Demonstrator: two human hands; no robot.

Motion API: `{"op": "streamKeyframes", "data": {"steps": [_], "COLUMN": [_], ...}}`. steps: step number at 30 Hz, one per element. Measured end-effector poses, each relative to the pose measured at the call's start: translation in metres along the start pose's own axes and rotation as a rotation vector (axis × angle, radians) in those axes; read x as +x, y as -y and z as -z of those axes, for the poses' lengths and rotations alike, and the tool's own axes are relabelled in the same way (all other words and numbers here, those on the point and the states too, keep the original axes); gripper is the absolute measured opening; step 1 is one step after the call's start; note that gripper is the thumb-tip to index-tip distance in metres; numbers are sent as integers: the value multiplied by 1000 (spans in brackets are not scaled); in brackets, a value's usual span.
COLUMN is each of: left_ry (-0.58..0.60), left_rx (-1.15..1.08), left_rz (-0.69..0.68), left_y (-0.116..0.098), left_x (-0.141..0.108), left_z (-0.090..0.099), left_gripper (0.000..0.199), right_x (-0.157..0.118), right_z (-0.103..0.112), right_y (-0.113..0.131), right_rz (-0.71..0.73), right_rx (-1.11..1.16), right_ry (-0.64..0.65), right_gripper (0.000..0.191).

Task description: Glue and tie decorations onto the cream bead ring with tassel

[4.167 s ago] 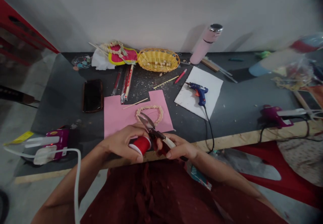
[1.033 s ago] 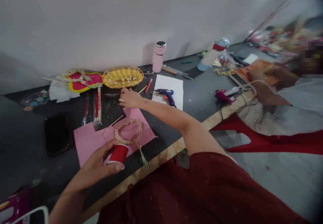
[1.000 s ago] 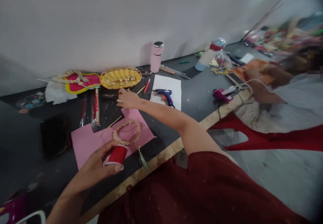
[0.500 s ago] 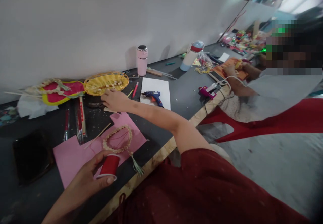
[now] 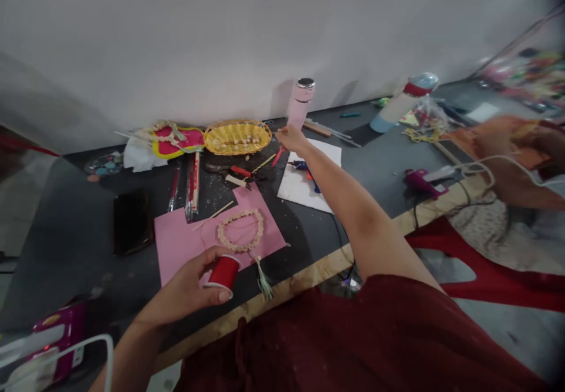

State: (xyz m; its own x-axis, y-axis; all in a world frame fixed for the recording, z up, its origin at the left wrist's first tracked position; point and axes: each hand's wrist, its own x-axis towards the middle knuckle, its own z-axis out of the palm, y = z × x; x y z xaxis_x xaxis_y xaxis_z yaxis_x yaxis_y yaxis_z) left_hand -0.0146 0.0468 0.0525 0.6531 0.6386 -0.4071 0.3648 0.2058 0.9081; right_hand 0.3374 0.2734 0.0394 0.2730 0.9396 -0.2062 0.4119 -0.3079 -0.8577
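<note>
A red thread spool point(image 5: 223, 273) is held between the thumb and fingers of my left hand point(image 5: 198, 280), low over a pink sheet point(image 5: 172, 245). On that sheet lies a braided straw loop point(image 5: 241, 245) with a pale green tassel point(image 5: 265, 280). My right hand point(image 5: 291, 138) is stretched to the back of the table, by the base of a pink bottle point(image 5: 301, 103) and right of a yellow woven basket point(image 5: 238, 139). Its fingers are closed on something I cannot make out. Under my right forearm, a blue glue gun point(image 5: 299, 166) rests on a white sheet point(image 5: 324, 150).
A black phone point(image 5: 131, 222) and wrapped red sticks point(image 5: 192, 186) lie at left; purple power strips stand at lower left and right point(image 5: 426, 183). Pliers point(image 5: 242, 174) sit mid-table. A tilted white-blue bottle point(image 5: 404, 103) stands farther right, near another person's blurred arm point(image 5: 516, 168).
The view has turned left. My right hand has moved from the basket's front edge to the pink bottle's base. My left hand still holds the red spool.
</note>
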Motion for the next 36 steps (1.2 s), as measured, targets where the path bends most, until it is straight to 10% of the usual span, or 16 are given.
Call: {"op": "streamKeyframes", "data": {"steps": [10,26,36], "left_ry": [-9,6,14], "left_rx": [27,-32,-50], "left_rz": [-1,-43,-17], "left_y": [2,10,14], "left_x": [-6,-1,-1], "left_z": [-3,-3,-4], "left_gripper": [50,53,57], "right_x": [11,14,11], "right_z": [-52,25,-13], "right_y": [1,18,3], "right_rz": [-194,-91,-117], "right_rx": [161,322,154], "right_ry": [122,-83,72], "right_gripper": [38,30,24]}}
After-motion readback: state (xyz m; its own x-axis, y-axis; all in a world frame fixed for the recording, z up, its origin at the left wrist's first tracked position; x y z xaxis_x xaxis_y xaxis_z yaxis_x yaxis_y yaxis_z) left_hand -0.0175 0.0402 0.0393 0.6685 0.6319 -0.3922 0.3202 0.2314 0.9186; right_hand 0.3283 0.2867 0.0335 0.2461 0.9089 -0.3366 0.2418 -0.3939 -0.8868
